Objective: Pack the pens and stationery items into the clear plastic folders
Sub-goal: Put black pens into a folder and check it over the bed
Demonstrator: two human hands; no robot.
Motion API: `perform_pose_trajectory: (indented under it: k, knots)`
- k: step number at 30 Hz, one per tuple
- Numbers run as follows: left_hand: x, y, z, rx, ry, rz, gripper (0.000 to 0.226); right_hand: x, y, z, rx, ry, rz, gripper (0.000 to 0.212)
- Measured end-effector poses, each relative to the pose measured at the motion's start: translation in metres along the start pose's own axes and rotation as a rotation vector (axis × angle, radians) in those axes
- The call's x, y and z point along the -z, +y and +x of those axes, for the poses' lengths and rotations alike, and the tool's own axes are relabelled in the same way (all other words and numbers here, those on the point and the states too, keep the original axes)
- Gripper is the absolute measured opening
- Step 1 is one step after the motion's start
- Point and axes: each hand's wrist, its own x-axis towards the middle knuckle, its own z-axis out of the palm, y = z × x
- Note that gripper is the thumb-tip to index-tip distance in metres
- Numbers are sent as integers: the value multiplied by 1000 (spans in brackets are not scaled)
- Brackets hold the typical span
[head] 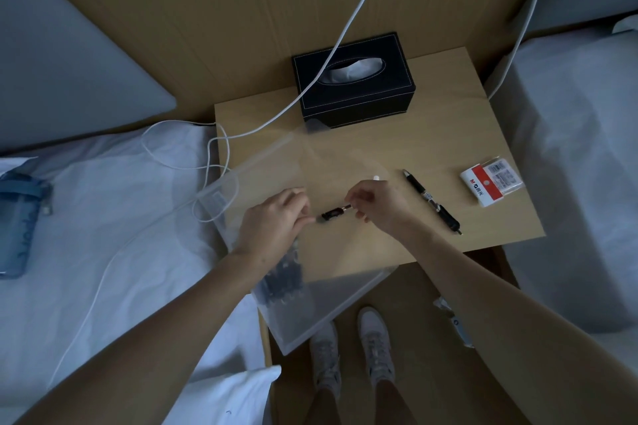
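The clear plastic folder (pixel 331 162) lies across the bedside table (pixel 490 134), spreading under and beyond both sets of fingers, its near corner overhanging the table edge. A bunch of dark pens (pixel 281 278) already sits inside it, just behind the left wrist. The left hand (pixel 272 217) has its fingers curled down onto the folder; whether it pinches the flap or the pen tip cannot be told. The right hand (pixel 378 205) pinches a short black pen (pixel 335 213) by its end, the tip pointing at the left fingertips. To do this well, I judge the left should lift the top sheet wide, then the right slides the pen in lengthwise. A black pen (pixel 431 202) and a red-and-white pack (pixel 490 181) wait beyond the right knuckles.
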Motion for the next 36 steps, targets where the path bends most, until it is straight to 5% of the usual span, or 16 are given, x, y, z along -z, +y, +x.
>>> perform_pose_trajectory:
  k: [12,21,24,28,32,36]
  knots:
    - [-2,2,-5,-6,36,-50,22,-28,2,12,-141,87,-319,21]
    - [0,-1,-10,0,48,-69,26,-38,3,10,-175,271,-251,23]
    - [0,-2,-12,2,46,-79,30,-42,-4,4,-115,155,-135,19]
    - [1,-4,-16,-33,46,-106,29,-51,-11,5,-267,-118,82,36]
    - [3,-5,-23,-48,88,-144,25,-59,-9,5,-293,-323,-138,32]
    - [5,-7,-23,-34,91,-149,24,-75,-3,6,-301,-341,-156,16]
